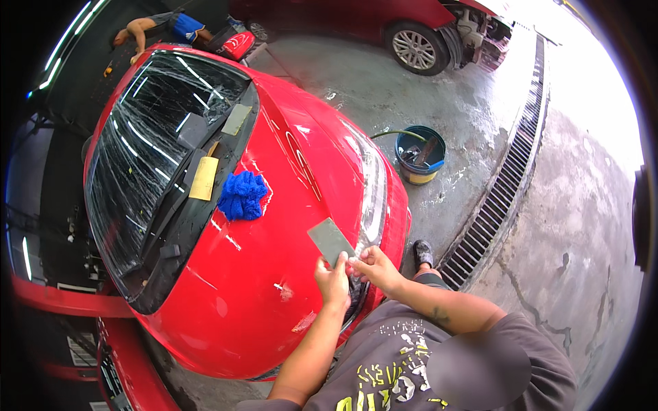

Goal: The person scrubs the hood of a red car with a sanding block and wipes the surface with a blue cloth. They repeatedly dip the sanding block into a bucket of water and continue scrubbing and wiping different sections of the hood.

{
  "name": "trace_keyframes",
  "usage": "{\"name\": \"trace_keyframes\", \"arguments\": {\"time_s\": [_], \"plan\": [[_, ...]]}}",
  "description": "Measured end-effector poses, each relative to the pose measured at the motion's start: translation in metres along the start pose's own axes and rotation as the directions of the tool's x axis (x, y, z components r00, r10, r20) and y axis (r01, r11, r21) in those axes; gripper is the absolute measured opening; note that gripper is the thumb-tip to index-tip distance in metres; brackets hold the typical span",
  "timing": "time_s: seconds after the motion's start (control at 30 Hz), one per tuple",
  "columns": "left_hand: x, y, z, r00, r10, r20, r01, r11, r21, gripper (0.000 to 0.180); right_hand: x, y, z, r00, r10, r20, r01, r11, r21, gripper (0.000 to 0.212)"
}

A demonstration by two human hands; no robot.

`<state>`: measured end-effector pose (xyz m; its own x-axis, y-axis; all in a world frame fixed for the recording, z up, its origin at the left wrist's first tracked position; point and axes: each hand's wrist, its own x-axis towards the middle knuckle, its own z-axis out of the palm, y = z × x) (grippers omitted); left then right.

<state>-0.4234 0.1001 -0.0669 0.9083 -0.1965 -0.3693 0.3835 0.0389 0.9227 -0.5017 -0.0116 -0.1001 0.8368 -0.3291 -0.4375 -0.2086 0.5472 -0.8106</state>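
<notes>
Over my feed, the wearer has on a charcoal short-sleeved T-shirt point(439, 329) with a broken-looking print point(384, 377) in neon yellow and pale grey. Beyond the T-shirt's hem I see dark shorts point(430, 279) and 1 dark, pale-mottled shoe point(423, 253). Near its right sleeve point(543, 353), 1 dark tattoo point(440, 316) marks the right forearm point(421, 298).

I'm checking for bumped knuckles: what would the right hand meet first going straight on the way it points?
Apart from the grey-green sheet it seems to hold, the right hand would probably meet the left hand first; depth leaves unclear whether they already touch.
</notes>
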Motion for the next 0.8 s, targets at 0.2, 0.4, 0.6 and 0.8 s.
{"name": "trace_keyframes", "arguments": {"time_s": [0.2, 0.4, 0.6, 0.8], "plan": [[-0.014, -0.012, 0.010, 0.903, -0.329, 0.275, 0.390, 0.897, -0.209, 0.015, 0.008, 0.004, -0.011, 0.999, 0.033, 0.021, -0.038, 0.945, 0.326, 0.031], [0.006, -0.016, -0.001, 0.985, -0.171, 0.023, 0.168, 0.981, 0.098, 0.020, -0.015, -0.026, -0.028, 0.783, -0.610, 0.123, 0.398, 0.338, -0.853, 0.069], [0.031, 0.001, 0.000, 0.866, 0.253, 0.431, -0.469, 0.710, 0.525, 0.022, 0.033, -0.022, -0.030, 0.707, -0.685, 0.174, 0.446, 0.241, -0.862, 0.023], [0.185, 0.176, -0.070, 0.463, 0.785, 0.411, -0.513, -0.141, 0.846, 0.098, 0.041, -0.015, -0.123, 0.862, -0.151, -0.485, 0.036, 0.971, -0.237, 0.018]]}}
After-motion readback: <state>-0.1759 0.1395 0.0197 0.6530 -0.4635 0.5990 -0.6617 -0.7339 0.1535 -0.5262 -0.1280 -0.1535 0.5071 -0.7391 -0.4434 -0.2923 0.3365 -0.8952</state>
